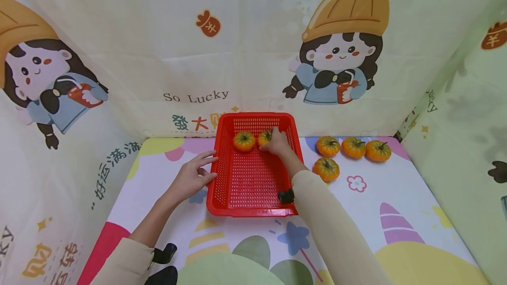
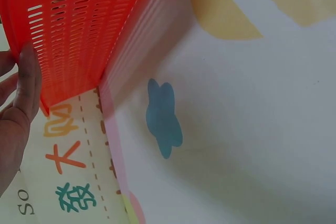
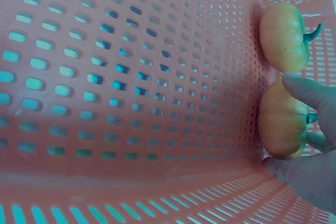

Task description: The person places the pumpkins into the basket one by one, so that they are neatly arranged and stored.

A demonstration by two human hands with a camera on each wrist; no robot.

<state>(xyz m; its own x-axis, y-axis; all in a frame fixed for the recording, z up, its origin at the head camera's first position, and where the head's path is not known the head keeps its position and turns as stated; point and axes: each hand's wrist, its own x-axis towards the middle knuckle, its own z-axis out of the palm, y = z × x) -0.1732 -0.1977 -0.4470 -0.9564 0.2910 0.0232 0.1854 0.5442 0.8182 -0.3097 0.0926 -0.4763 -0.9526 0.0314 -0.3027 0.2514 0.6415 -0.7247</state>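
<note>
A red plastic basket point(image 1: 253, 184) with slotted walls stands on the table in front of me. Two small orange pumpkins sit at its far end. My right hand point(image 1: 277, 142) reaches inside and grips the right-hand pumpkin point(image 1: 264, 137), thumb and fingers spread around its sides in the right wrist view. Beside it, on the left, is the other pumpkin point(image 1: 244, 141), its dark stem showing. Against the basket's left rim rest the fairly straight fingers of my left hand point(image 1: 194, 177); the left wrist view shows these fingertips point(image 2: 26, 72) at the red wall.
Right of the basket, several more pumpkins lie on the table: one point(image 1: 326, 169) nearer me, others such as the rightmost pumpkin point(image 1: 378, 151) in a row behind. The patterned tabletop point(image 1: 348, 214) meets a printed cloth wall point(image 1: 253, 56) behind the basket.
</note>
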